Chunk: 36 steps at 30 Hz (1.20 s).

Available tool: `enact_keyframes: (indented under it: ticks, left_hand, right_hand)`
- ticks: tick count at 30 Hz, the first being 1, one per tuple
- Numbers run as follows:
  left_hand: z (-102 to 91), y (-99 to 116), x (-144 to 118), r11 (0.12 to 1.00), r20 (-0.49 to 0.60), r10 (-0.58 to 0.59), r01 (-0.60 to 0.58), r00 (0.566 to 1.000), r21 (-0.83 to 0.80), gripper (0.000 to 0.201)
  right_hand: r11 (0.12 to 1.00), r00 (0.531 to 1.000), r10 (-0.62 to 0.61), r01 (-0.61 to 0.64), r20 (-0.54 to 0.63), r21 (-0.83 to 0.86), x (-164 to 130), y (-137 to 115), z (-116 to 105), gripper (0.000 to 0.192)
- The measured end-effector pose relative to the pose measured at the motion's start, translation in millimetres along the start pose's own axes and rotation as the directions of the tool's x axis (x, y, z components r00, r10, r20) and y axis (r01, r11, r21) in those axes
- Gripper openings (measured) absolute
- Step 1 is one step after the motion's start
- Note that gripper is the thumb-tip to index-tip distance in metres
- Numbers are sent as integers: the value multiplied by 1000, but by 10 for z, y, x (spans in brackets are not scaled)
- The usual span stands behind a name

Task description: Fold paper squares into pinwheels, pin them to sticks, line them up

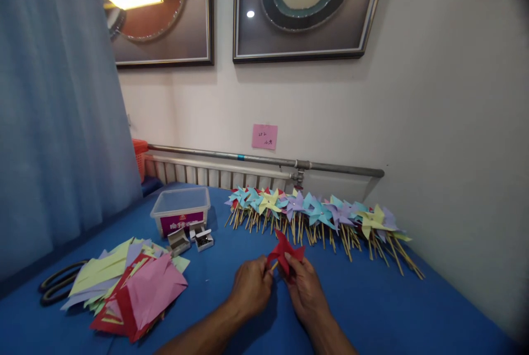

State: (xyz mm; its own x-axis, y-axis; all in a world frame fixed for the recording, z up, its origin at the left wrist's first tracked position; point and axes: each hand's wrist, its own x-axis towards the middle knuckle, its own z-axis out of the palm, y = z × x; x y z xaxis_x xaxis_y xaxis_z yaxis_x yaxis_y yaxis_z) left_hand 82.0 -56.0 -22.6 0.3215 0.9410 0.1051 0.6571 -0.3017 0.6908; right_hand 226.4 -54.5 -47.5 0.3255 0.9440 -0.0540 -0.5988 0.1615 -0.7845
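Blue tabletop, pale wall behind; left hand, right hand gripping red pinwheel.

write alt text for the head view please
A person's left hand and right hand hold a red paper pinwheel with a thin wooden stick over a flat blue surface. Behind lies a row of multicoloured paper pinwheels; to the left, a loose pile of coloured paper and a clear rectangular plastic tub.

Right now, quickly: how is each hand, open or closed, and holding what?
Left hand: closed, holding the stick.
Right hand: closed on the red pinwheel.
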Motion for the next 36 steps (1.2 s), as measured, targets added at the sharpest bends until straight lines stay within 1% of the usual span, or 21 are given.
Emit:
enact_keyframes:
  ticks: [2,8,13,17,21,26,30,33,36]
  left_hand:
    - [-16,9,-2,1000,9,-18,18,1000,7,13]
    - [-90,-3,13,998,43,-53,52,998,29,12]
    - [-113,-35,32,998,53,-57,56,997,32,12]
    - [-81,-65,42,999,55,-45,44,997,11,12]
    - [-70,-77,38,999,68,-37,38,997,-15,13]
    - [-79,-61,35,999,93,-45,45,995,7,15]
    - [-88,-58,40,999,104,-44,41,994,32,13]
    - [-99,-62,38,999,130,-35,32,991,23,12]
    - [-104,-65,32,1000,141,-29,28,990,4,15]
  right_hand:
    - [1000,1000,-5,5,0,-9,-1,-6,7,36]
    - [995,995,-91,90,-45,-40,38,-9,-6,37]
    - [996,997,-81,80,-16,-49,28,-17,4,38]
    - [994,996,-91,89,-24,-55,1,-36,31,37]
    - [996,997,-71,70,-18,-62,-17,-51,48,37]
    - [998,998,-46,44,-34,-48,-28,-46,60,38]
    - [997,997,-72,70,-34,-45,-21,-42,63,38]
    - [996,997,-72,71,-25,-47,-10,-40,51,37]
    - [996,997,-75,74,-17,-57,3,-32,29,37]
